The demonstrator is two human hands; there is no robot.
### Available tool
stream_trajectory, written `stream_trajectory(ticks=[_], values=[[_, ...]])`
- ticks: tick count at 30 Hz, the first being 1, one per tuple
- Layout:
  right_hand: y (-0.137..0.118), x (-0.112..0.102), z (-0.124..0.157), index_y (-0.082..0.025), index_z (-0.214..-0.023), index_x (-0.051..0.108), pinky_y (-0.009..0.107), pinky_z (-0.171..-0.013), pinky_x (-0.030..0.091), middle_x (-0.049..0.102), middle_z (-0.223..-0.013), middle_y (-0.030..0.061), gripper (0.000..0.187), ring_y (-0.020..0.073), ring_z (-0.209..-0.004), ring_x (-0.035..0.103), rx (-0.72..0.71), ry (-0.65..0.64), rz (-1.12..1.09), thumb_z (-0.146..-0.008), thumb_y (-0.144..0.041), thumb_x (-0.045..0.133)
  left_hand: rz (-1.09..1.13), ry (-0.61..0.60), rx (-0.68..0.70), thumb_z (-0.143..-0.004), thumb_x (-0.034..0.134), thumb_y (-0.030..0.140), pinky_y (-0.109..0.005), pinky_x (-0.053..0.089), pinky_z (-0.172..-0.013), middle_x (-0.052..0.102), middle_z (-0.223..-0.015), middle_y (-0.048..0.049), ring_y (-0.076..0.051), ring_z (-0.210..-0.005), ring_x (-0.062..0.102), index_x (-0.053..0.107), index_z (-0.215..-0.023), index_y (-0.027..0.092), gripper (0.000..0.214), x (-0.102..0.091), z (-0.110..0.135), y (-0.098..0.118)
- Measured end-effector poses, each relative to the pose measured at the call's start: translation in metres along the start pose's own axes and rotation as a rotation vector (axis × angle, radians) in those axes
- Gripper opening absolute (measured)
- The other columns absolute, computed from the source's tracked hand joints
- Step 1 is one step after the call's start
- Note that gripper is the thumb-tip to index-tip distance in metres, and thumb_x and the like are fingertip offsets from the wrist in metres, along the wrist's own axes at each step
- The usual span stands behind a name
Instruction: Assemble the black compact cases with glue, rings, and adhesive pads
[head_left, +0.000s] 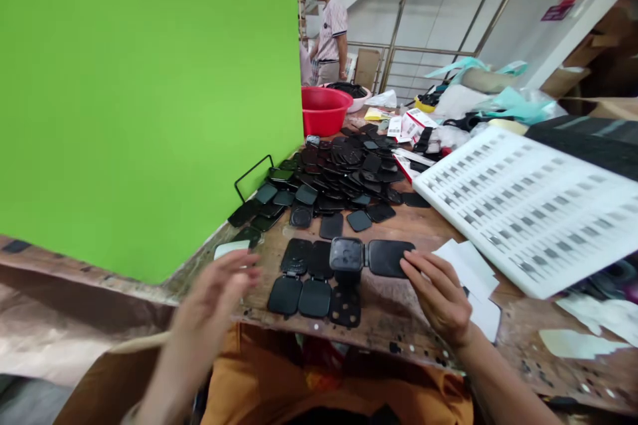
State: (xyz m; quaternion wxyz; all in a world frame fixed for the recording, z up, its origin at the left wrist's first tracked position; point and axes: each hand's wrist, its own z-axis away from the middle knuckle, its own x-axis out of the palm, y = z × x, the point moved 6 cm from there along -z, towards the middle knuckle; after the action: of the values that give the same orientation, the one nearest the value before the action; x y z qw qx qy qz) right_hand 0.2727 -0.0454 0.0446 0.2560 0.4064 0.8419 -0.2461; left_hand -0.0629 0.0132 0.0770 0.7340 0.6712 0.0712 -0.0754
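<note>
My right hand (441,289) pinches the outer edge of the lid of a black hinged case (391,259), which lies opened out flat. The case's other half (347,254) rests over dark pieces beneath it. On its left, more opened black cases (299,275) lie side by side near the table's front edge, and a black plate with several light spots (345,306) lies below. My left hand (214,295), smeared by motion, hovers left of these cases with its fingers apart. Just behind its fingers is a pale flat piece (232,250).
A large heap of black flat pieces (343,166) spreads behind the cases. A green panel (149,106) walls off the left. To the right are white sheets (468,272) and a white slotted tray (543,212). Farther back are a red basin (326,113) and a standing person (331,30).
</note>
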Motion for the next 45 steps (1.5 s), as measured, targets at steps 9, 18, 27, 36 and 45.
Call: stream_trajectory(ticks=[9,18,27,36,45], values=[[-0.017,0.003,0.023,-0.030,-0.140,0.043,0.053,-0.096,0.049,0.052,-0.134,0.0090,0.060,0.0298,-0.119,0.053,0.208,0.113,-0.124,-0.086,-0.004,0.050,0.496,-0.406,-0.382,-0.069,0.078,0.028,-0.030,0.055,-0.072,0.070,-0.099,-0.0084,-0.017,-0.078,0.066,0.054,-0.117,0.015,0.055,0.124,0.001,-0.037],[0.012,0.012,0.023,-0.028,-0.120,0.061,0.042,-0.096,0.051,0.057,-0.127,0.0076,0.034,0.0231,-0.114,0.056,0.591,0.065,-0.516,-0.089,-0.016,0.053,0.528,-0.403,-0.428,-0.066,0.081,0.028,-0.030,0.055,-0.071,0.070,-0.093,-0.0063,-0.017,-0.076,0.066,0.058,-0.112,0.016,0.053,0.131,0.008,-0.040],[0.014,0.004,0.012,-0.030,-0.114,0.066,0.041,-0.097,0.048,0.061,-0.123,0.0051,0.034,0.0228,-0.111,0.059,0.511,-0.033,-0.469,-0.087,-0.012,0.053,0.531,-0.410,-0.428,-0.069,0.078,0.029,-0.032,0.055,-0.075,0.069,-0.094,-0.0059,-0.017,-0.078,0.065,0.056,-0.113,0.017,0.051,0.134,0.015,-0.043],[0.022,0.009,0.010,-0.029,-0.099,0.071,0.036,-0.090,0.051,0.066,-0.112,0.0056,0.018,0.0219,-0.104,0.062,0.642,-0.036,-0.681,-0.087,-0.023,0.059,0.383,-0.550,-0.373,-0.072,0.075,0.040,-0.032,0.055,-0.073,0.064,-0.098,-0.0052,-0.018,-0.084,0.062,0.059,-0.113,0.019,0.048,0.132,0.014,-0.047],[0.078,0.024,0.018,-0.016,-0.076,0.065,0.024,-0.058,0.046,0.061,-0.069,0.0013,0.032,0.0117,-0.060,0.054,1.244,-0.185,-0.994,-0.072,-0.047,0.073,-0.341,-0.446,0.256,-0.089,0.054,0.036,-0.035,0.045,-0.090,0.065,-0.105,-0.0068,-0.023,-0.099,0.059,0.070,-0.100,0.024,0.023,0.126,0.010,-0.032]])
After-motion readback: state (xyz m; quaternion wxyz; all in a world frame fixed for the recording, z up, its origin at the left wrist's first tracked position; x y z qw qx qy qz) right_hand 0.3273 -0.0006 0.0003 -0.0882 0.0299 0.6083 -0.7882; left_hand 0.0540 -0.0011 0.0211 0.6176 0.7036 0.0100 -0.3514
